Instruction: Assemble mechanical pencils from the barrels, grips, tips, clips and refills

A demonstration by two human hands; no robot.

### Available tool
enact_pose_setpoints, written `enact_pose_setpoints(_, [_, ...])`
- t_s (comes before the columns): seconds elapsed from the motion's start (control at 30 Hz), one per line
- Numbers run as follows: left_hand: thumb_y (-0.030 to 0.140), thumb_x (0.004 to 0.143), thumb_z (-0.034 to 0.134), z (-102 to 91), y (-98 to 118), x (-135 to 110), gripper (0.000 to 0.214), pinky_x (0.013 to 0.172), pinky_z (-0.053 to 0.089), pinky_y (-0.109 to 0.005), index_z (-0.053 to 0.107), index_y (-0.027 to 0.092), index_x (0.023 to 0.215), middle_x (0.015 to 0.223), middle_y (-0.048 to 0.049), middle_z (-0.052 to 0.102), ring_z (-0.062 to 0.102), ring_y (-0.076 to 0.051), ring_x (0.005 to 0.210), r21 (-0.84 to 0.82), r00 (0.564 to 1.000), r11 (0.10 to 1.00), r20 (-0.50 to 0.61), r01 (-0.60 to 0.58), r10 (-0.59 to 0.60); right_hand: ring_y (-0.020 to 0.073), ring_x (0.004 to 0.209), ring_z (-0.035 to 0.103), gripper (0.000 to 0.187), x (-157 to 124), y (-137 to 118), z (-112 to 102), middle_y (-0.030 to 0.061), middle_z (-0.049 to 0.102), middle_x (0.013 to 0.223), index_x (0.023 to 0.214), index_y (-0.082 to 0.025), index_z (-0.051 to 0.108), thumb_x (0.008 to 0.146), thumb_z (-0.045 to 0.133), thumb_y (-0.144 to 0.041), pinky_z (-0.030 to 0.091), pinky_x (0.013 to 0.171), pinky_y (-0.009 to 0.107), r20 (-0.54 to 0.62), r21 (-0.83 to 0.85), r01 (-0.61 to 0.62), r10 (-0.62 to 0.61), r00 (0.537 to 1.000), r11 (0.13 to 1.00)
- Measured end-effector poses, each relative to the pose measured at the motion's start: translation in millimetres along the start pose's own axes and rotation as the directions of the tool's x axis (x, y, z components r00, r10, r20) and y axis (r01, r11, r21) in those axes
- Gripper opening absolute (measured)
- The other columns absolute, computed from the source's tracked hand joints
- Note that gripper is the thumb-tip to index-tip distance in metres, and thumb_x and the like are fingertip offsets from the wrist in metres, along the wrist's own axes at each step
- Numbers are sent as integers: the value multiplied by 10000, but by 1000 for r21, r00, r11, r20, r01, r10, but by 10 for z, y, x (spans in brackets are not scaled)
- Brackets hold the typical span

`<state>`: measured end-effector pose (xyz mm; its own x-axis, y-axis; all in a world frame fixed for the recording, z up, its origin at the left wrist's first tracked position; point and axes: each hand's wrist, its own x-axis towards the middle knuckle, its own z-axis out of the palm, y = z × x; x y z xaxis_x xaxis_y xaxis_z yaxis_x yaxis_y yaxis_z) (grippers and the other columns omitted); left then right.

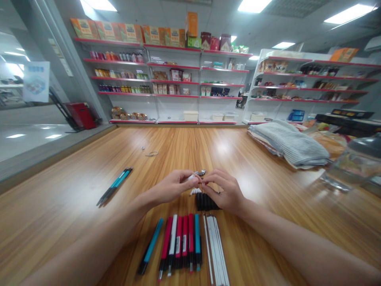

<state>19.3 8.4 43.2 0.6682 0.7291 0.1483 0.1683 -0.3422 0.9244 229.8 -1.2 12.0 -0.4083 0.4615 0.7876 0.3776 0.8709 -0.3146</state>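
My left hand is closed in a pinch around a small white piece, mostly covered by the fingers. Its fingertips meet those of my right hand, which is also pinched; whatever it grips is too small to make out. Several small silver pieces lie just beyond the fingers. Below the hands are small white tips and a row of black tubes, partly covered by my right hand. Nearer to me lie red, white and blue pen barrels and a bundle of thin white refills.
Two blue-and-black pens lie to the left on the wooden table. A small ring-like piece sits farther back. Folded striped cloth and a clear jug are at the right. Stocked shelves stand behind.
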Motion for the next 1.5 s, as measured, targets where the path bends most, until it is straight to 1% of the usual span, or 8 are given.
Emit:
enact_pose_setpoints(0.1, [466, 931, 425, -15, -62, -3, 415, 510, 258, -214, 640, 111, 943, 750, -25, 510, 340, -91, 584, -104, 998, 993, -30, 50, -53, 178, 805, 587, 105, -3, -10, -11, 56, 660, 846, 921, -180, 629, 824, 616, -143, 479, 749, 346, -7, -2, -15, 15, 1000, 1000])
enact_pose_setpoints(0.27, [486, 897, 494, 0, -83, -18, 392, 454, 228, -199, 602, 116, 966, 776, -31, 485, 331, -75, 550, -355, 992, 928, -14, 112, -125, 165, 762, 585, 88, -4, -11, -10, 53, 652, 816, 898, -178, 631, 826, 603, -136, 487, 695, 318, -67, -30, -45, 43, 997, 999])
enact_pose_setpoints(0.37, [480, 894, 506, 19, -29, -30, 378, 424, 233, -188, 580, 121, 983, 797, -35, 481, 343, -75, 552, -424, 989, 894, 19, 142, -148, 166, 788, 591, 93, 0, -5, -4, 57, 662, 843, 898, -177, 631, 832, 597, -121, 491, 723, 325, -68, -35, -17, 14, 998, 999])
enact_pose_setpoints(0.6, [483, 887, 526, 52, 12, -42, 356, 411, 158, -176, 554, 128, 869, 656, 25, 398, 260, -50, 493, -347, 975, 912, 116, 218, -189, 171, 800, 599, 144, -5, -2, 3, 65, 669, 862, 970, -183, 649, 847, 599, -127, 500, 736, 338, -53, -33, 30, -32, 998, 999])
enact_pose_setpoints(0.77, [500, 881, 523, 70, 33, -34, 366, 415, 171, -169, 562, 140, 935, 730, 10, 460, 284, -45, 505, -247, 976, 944, 66, 219, -209, 176, 798, 595, 161, -13, 11, 8, 67, 660, 856, 992, -191, 652, 852, 596, -136, 503, 722, 342, -51, -31, 34, -35, 998, 999])
enact_pose_setpoints(1.0, [474, 845, 573, 87, 67, -20, 359, 470, 276, -173, 612, 132, 945, 717, 8, 518, 398, -72, 570, -61, 992, 990, -17, 127, -128, 172, 796, 578, 168, -9, -5, 14, 70, 641, 844, 983, -184, 659, 844, 599, -111, 503, 719, 338, -40, -19, 53, -54, 998, 998])
enact_pose_setpoints(1.2, [463, 835, 593, 100, 55, -25, 362, 451, 249, -171, 607, 120, 953, 706, 11, 502, 369, -64, 548, -94, 990, 985, -10, 141, -143, 171, 790, 562, 183, -25, -9, 10, 63, 601, 827, 998, -205, 676, 845, 605, -134, 505, 695, 328, -56, -30, 33, -35, 998, 999])
enact_pose_setpoints(1.5, [485, 831, 594, 107, 32, -48, 406, 429, 211, -172, 580, 138, 1042, 620, 58, 359, 275, -58, 498, -164, 986, 972, 55, 167, -160, 156, 812, 559, 195, -62, -5, 14, 63, 543, 914, 1001, -228, 676, 838, 613, -142, 510, 669, 290, -64, 24, 21, -19, 998, 1000])
